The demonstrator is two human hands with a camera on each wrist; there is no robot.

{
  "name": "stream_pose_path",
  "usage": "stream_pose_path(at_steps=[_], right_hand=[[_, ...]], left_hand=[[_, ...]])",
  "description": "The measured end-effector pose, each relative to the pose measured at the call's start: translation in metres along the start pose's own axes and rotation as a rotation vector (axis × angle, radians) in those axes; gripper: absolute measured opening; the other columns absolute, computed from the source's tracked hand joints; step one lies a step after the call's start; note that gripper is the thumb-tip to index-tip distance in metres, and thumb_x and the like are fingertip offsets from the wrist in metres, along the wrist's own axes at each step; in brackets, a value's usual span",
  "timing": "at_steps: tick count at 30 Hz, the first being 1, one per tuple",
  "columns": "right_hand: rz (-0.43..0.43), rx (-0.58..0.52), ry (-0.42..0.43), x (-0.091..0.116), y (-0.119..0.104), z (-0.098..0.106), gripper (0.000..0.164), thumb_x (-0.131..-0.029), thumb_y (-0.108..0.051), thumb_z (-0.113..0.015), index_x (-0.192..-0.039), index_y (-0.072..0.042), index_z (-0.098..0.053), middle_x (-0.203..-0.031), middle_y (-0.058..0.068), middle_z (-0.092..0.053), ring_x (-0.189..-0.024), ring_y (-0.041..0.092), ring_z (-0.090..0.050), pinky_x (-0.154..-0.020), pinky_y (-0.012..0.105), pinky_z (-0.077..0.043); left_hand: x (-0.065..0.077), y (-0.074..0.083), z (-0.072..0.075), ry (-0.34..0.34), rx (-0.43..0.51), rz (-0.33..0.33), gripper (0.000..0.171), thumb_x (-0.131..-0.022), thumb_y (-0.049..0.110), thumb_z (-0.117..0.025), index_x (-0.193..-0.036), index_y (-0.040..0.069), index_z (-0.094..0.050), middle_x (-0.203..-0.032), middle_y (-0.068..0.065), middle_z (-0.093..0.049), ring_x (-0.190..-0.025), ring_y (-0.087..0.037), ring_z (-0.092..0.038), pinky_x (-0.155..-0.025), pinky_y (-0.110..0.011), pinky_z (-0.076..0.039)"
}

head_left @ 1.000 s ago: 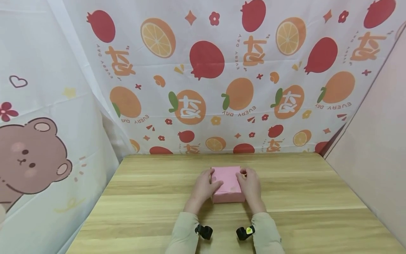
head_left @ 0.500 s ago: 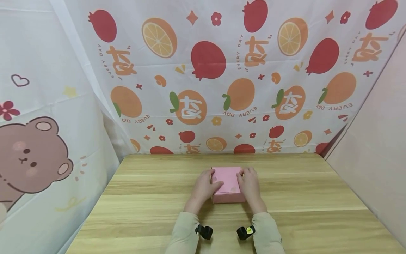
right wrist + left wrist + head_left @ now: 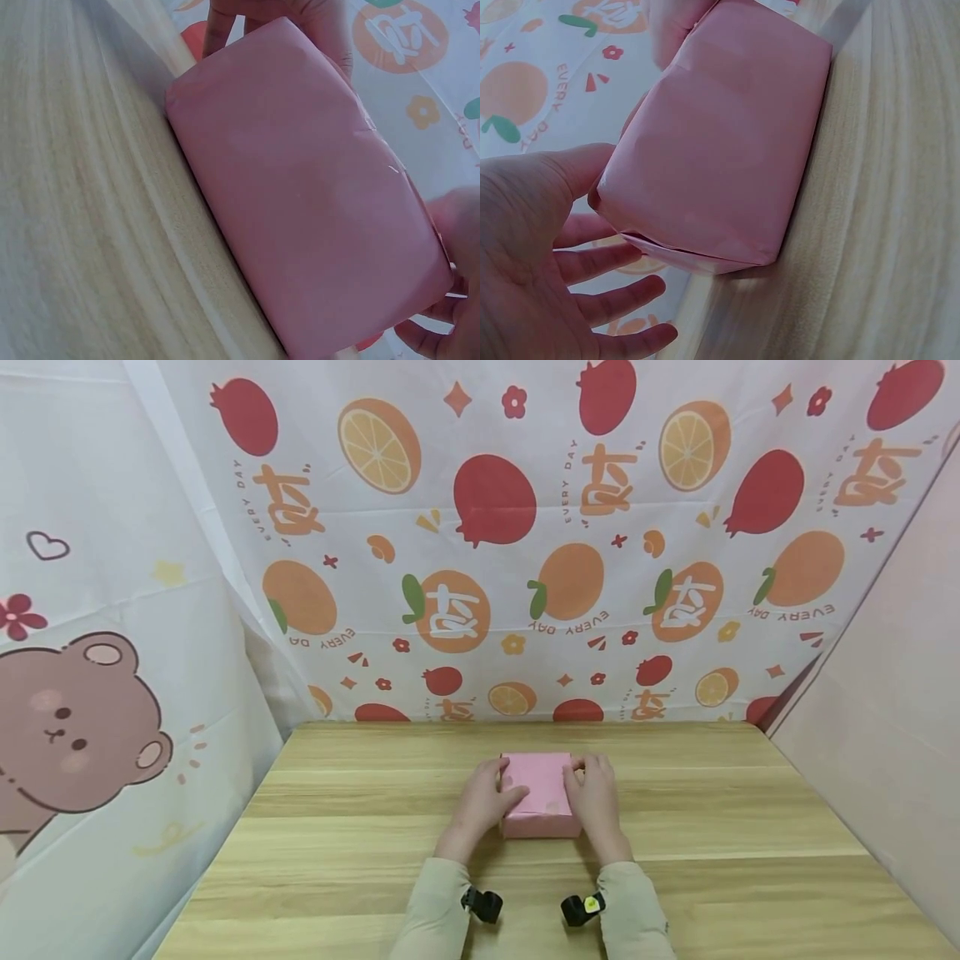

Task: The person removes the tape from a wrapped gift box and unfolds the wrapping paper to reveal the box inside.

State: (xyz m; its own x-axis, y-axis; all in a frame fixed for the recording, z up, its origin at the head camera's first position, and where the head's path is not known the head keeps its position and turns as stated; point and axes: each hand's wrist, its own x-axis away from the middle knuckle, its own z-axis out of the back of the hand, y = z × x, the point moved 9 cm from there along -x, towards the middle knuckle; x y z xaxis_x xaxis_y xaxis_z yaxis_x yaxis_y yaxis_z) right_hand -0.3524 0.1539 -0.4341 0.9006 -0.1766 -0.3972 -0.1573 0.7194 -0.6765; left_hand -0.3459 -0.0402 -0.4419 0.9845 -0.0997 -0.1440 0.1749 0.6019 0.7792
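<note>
A pink paper-wrapped box (image 3: 536, 785) rests on the wooden table in front of both hands. Its paper is creased along the edges, and a folded flap shows at one end of the box (image 3: 705, 142) in the left wrist view. My left hand (image 3: 480, 802) lies along the left side, thumb over the top and the other fingers spread, fairly straight. At the far right corner, my right hand (image 3: 594, 797) pinches the edge with thumb on top and fingers bent. Those bent fingers appear at the lower right of the right wrist view, beside the box (image 3: 300, 187).
The wooden table (image 3: 360, 827) reaches back to a fruit-print curtain (image 3: 491, 610). A white cloth with a bear print (image 3: 82, 727) hangs on the left, and a pale wall (image 3: 885, 693) stands on the right. Black wrist straps (image 3: 483, 906) sit on both sleeves.
My right fingers shift slightly at the far right corner of the box. The left hand and the box stay nearly in place.
</note>
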Motion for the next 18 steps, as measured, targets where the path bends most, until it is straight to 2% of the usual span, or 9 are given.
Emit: stream_pose_path(at_steps=[4,7,11,15,18], right_hand=[[0.001,0.008,-0.036,0.001,-0.001,-0.001,0.020,-0.085,-0.025,-0.071,-0.080,-0.011,-0.058,-0.101,0.015,-0.057,-0.094,0.028,-0.051,-0.078,0.041,-0.045],[0.039,0.026,-0.040,0.002,-0.005,-0.002,0.019,-0.085,-0.021,-0.071,-0.078,-0.011,-0.057,-0.100,0.014,-0.057,-0.092,0.027,-0.051,-0.076,0.041,-0.045],[0.060,0.004,-0.025,0.002,-0.007,0.001,0.015,-0.087,-0.014,-0.069,-0.077,-0.009,-0.059,-0.099,0.014,-0.058,-0.096,0.030,-0.055,-0.083,0.045,-0.050],[0.028,-0.004,-0.016,0.000,-0.002,0.003,0.014,-0.089,-0.013,-0.066,-0.079,-0.006,-0.059,-0.101,0.016,-0.059,-0.103,0.033,-0.057,-0.091,0.048,-0.050],[0.007,0.019,-0.016,-0.001,0.004,0.005,0.014,-0.090,-0.013,-0.066,-0.081,-0.004,-0.060,-0.102,0.016,-0.060,-0.104,0.033,-0.057,-0.092,0.048,-0.049]], left_hand=[[0.000,0.000,0.000,-0.005,0.003,0.001,0.065,-0.086,0.033,-0.073,-0.138,0.000,-0.051,-0.143,-0.022,-0.050,-0.135,-0.038,-0.045,-0.112,-0.051,-0.037],[0.000,-0.001,0.000,-0.006,-0.006,0.004,0.065,-0.086,0.033,-0.073,-0.138,0.000,-0.051,-0.143,-0.022,-0.050,-0.135,-0.037,-0.046,-0.112,-0.051,-0.038],[0.000,0.000,0.001,-0.003,-0.018,-0.001,0.066,-0.086,0.033,-0.074,-0.138,0.000,-0.052,-0.141,-0.022,-0.051,-0.134,-0.037,-0.047,-0.112,-0.050,-0.039],[0.000,0.002,0.001,-0.001,-0.016,-0.008,0.065,-0.086,0.032,-0.074,-0.137,-0.001,-0.052,-0.141,-0.023,-0.051,-0.134,-0.038,-0.046,-0.112,-0.050,-0.038],[0.000,0.002,0.002,-0.004,-0.006,-0.011,0.065,-0.086,0.031,-0.074,-0.137,-0.001,-0.052,-0.142,-0.024,-0.050,-0.135,-0.039,-0.046,-0.113,-0.050,-0.037]])
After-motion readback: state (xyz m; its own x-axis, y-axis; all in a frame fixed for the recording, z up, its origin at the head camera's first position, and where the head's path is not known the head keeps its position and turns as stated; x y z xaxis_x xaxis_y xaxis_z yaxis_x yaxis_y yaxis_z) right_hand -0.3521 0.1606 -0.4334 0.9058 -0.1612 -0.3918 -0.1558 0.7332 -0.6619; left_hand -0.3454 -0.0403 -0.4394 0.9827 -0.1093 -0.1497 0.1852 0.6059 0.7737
